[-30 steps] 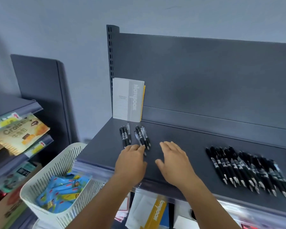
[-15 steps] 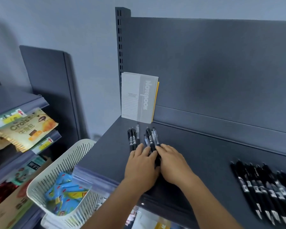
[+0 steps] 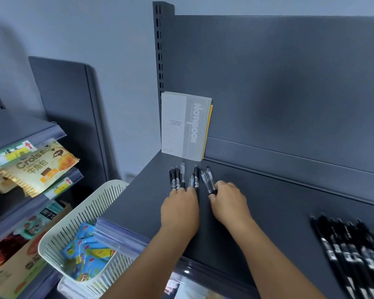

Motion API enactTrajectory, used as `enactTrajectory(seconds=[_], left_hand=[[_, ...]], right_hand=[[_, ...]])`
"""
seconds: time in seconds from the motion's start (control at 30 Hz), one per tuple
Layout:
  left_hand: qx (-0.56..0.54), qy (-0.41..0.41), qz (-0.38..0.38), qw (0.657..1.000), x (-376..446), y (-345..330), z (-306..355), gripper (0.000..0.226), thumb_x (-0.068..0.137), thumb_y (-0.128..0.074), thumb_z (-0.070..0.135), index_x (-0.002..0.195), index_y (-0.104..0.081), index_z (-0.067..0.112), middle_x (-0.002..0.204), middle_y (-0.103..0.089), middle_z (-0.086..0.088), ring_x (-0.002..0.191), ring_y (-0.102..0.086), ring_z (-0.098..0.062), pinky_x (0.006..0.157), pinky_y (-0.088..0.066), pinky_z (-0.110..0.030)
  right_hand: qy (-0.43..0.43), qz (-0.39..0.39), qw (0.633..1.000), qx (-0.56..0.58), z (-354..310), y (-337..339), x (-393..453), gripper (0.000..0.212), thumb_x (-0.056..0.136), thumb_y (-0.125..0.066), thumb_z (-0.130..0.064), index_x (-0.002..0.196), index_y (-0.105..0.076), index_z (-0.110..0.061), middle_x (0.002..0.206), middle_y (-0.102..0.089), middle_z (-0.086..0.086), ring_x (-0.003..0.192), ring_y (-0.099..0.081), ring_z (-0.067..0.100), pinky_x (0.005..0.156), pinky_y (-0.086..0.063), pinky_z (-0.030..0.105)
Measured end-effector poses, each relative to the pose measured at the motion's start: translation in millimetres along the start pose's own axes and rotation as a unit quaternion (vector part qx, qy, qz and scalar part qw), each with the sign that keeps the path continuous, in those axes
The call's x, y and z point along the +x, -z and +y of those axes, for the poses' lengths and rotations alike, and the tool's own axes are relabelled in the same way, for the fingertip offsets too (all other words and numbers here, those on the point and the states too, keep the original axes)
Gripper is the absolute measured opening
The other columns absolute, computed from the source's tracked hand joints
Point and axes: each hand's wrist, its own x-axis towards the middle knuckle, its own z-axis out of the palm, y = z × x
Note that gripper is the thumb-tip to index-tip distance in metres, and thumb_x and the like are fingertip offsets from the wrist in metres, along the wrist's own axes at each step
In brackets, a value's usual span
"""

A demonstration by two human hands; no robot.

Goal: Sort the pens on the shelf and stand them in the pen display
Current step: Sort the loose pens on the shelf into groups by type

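Two hands on the dark grey metal shelf: left hand rests flat-fingered on black-and-clear pens; right hand pinches two clear pens beside them.

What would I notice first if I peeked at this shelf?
Two hands: the left hand and right hand touch a small bunch of pens lying on the dark shelf. Behind stands a grey notebook; a white basket of blue packets sits lower left.

The grey notebook cover reads "Notebook", and the snack packet reads "Croissant" above "牛角包".
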Motion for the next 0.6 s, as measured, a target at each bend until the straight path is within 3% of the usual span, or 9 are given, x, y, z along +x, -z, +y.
enactTrajectory(seconds=[0.1, 0.23, 0.27, 0.37, 0.5, 0.6], left_hand=[[-0.014, 0.028, -0.016, 0.999, 2.5, 0.4, 1.1, 0.021, 0.09, -0.051, 0.011, 0.111, -0.046, 0.011, 0.115, -0.057, -0.007, 0.103, -0.056, -0.024, 0.069, -0.039, -0.029], [-0.056, 0.048, -0.025, 0.997, 1.0, 2.1, -1.2, 0.014, 0.091, -0.05, 0.012, 0.105, -0.048, 0.01, 0.111, -0.057, -0.008, 0.099, -0.059, -0.027, 0.069, -0.038, -0.029], [-0.069, 0.053, -0.027, 0.996, -0.2, 3.2, -2.4, 0.012, 0.092, -0.049, 0.012, 0.104, -0.049, 0.009, 0.11, -0.057, -0.009, 0.099, -0.059, -0.028, 0.069, -0.038, -0.029], [-0.107, 0.056, -0.015, 0.993, -4.5, 6.5, -7.7, 0.005, 0.093, -0.046, 0.015, 0.094, -0.048, 0.01, 0.105, -0.057, -0.009, 0.094, -0.058, -0.029, 0.069, -0.039, -0.029], [-0.143, 0.051, 0.007, 0.988, -13.2, 7.2, -15.3, 0.008, 0.091, -0.046, 0.018, 0.089, -0.049, 0.012, 0.099, -0.058, -0.007, 0.082, -0.053, -0.026, 0.066, -0.039, -0.03], [-0.164, 0.04, 0.019, 0.986, -20.3, 7.0, -16.7, 0.014, 0.09, -0.046, 0.02, 0.094, -0.055, 0.01, 0.098, -0.061, -0.008, 0.088, -0.058, -0.029, 0.067, -0.041, -0.031]], right_hand=[[-0.013, -0.004, 1.0, -0.004, -4.2, 1.3, 0.2, 0.022, 0.093, -0.051, -0.021, 0.111, -0.052, -0.008, 0.112, -0.054, 0.011, 0.1, -0.057, 0.029, 0.07, -0.037, 0.028], [-0.037, -0.04, 0.998, -0.036, -10.8, 3.8, -2.1, 0.015, 0.089, -0.057, -0.016, 0.101, -0.054, -0.007, 0.108, -0.058, 0.011, 0.098, -0.059, 0.029, 0.066, -0.037, 0.027], [-0.043, -0.046, 0.997, -0.041, -11.0, 4.9, -3.0, 0.009, 0.088, -0.057, -0.015, 0.092, -0.054, -0.008, 0.102, -0.06, 0.01, 0.093, -0.059, 0.029, 0.063, -0.038, 0.026], [-0.062, -0.049, 0.996, -0.049, -8.5, 6.5, -6.8, 0.026, 0.087, -0.057, -0.013, 0.066, -0.04, -0.012, 0.074, -0.05, 0.002, 0.072, -0.051, 0.024, 0.045, -0.03, 0.024], [-0.067, -0.04, 0.996, -0.047, -7.0, 8.1, -17.1, 0.029, 0.086, -0.059, -0.014, 0.064, -0.04, -0.014, 0.066, -0.045, -0.001, 0.062, -0.046, 0.018, 0.042, -0.027, 0.023], [-0.07, -0.016, 0.997, -0.023, -2.7, 6.7, -28.9, 0.029, 0.085, -0.06, -0.018, 0.064, -0.041, -0.015, 0.066, -0.046, -0.001, 0.063, -0.047, 0.02, 0.042, -0.026, 0.023]])
